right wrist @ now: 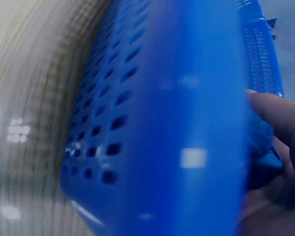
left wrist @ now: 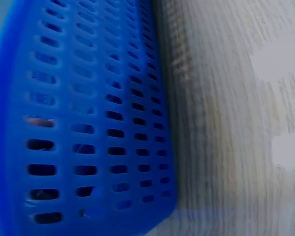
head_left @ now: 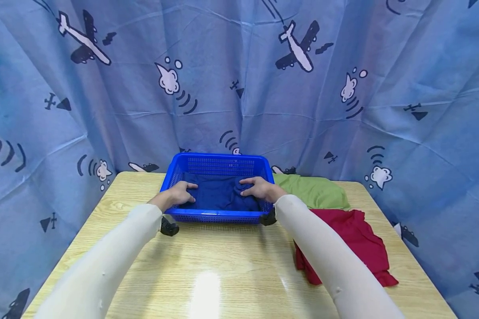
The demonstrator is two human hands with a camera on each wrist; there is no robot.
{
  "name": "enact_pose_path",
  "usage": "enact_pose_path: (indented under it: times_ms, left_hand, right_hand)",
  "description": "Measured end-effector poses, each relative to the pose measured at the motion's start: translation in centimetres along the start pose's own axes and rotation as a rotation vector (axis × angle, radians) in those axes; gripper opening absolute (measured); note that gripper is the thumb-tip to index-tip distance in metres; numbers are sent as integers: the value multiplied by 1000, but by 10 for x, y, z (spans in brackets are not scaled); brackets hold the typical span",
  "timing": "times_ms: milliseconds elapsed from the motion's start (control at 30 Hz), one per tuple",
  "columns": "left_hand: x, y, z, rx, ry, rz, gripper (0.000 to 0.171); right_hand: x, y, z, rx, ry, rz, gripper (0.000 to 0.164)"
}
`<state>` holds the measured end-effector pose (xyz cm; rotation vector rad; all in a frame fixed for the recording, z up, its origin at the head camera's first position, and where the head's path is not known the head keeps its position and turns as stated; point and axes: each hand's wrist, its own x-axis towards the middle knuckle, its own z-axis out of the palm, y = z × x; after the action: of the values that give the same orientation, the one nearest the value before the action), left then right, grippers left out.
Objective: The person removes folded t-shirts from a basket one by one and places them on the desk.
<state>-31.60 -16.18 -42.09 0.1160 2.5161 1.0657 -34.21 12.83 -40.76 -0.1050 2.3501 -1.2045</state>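
A dark blue cloth [head_left: 215, 190] lies spread in the bottom of a blue plastic basket [head_left: 217, 212]. My left hand [head_left: 178, 193] reaches over the basket's left side and touches the cloth's left part, its index finger and thumb spread apart. Over the right side comes my right hand [head_left: 261, 188], which holds a bunched part of the cloth between thumb and fingers. In the right wrist view that bunched cloth [right wrist: 260, 137] shows beside the thumb, partly behind the basket rim [right wrist: 206, 123]. The basket's slotted wall [left wrist: 98, 113] hides nearly all of the left hand in the left wrist view.
A green cloth [head_left: 313, 190] lies right of the basket at the table's back edge. Nearer, a red cloth [head_left: 359, 239] lies partly under my right sleeve. The basket stands on a wooden table [head_left: 223, 266], with a blue airplane-print curtain [head_left: 207, 88] close behind.
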Motion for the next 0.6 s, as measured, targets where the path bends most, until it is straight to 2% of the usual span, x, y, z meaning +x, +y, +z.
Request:
enact_pose_path:
  times_ms: [367,500,600]
  left_hand:
    - [-8,16,-24,-60,-5,45,63]
    - [-11,17,-32,-83,-9,68,64]
    - [-13,17,-36,-108,-20,86,65]
  right_hand:
    - [-8,-14,-13,163,-28,6,59]
    - [-13,-18,-19,185,-34,-8,61]
    - [-17,-20,-24,160,-27,-30,61]
